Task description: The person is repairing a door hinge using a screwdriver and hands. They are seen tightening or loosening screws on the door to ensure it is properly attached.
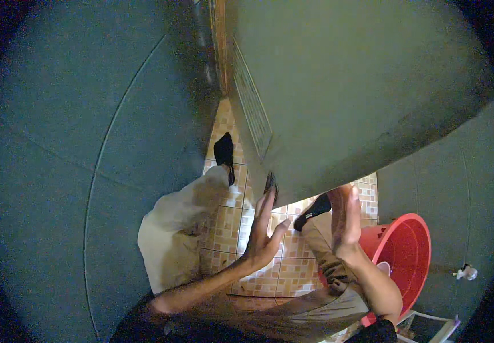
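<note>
A large grey-green door (367,86) with a slatted vent panel (252,94) fills the upper right. My left hand (267,237) reaches up to the corner of the door, its fingers stretched out and thumb apart. Its fingertips meet a small dark patch (271,182) there; whether that is a fitting or a stain I cannot tell. Farther right, my right hand (347,220) is raised flat at the door's lower edge, fingers extended. The door's edge partly hides its fingertips, so contact is unclear. Neither hand holds anything visible.
A red bucket (410,251) stands beside my right forearm, with a white item (383,267) inside. A small tap (466,272) juts from the right wall. Blue-green wall (46,171) lies left. My feet in black footwear (224,151) rest on patterned tiles (261,277).
</note>
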A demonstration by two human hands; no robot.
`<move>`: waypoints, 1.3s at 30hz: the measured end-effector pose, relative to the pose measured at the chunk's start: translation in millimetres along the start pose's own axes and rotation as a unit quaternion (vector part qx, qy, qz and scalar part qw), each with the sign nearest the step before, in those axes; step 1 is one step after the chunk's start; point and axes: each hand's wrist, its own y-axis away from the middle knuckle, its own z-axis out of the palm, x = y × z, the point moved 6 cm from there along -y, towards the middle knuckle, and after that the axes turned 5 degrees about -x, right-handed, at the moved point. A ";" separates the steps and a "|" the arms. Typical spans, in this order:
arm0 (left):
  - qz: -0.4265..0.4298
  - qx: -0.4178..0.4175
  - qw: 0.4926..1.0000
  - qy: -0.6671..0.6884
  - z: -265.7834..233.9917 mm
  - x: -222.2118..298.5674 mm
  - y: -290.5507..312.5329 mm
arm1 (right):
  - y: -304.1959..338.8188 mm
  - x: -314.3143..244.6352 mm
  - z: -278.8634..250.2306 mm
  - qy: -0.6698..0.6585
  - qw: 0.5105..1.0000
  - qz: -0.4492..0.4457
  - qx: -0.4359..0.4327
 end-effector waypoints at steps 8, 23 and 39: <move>0.180 -0.012 0.980 -0.088 1.8 31.5 1.4 | -1.4 4.5 -8.3 0.035 0.999 -0.010 0.033; 0.158 -0.013 0.984 -0.080 17.2 -0.9 5.9 | 0.1 17.1 -10.0 -0.037 0.999 -0.031 0.008; 0.088 -0.032 0.996 0.002 18.8 -44.6 -3.2 | -1.4 24.7 -17.3 -0.075 0.992 -0.043 0.094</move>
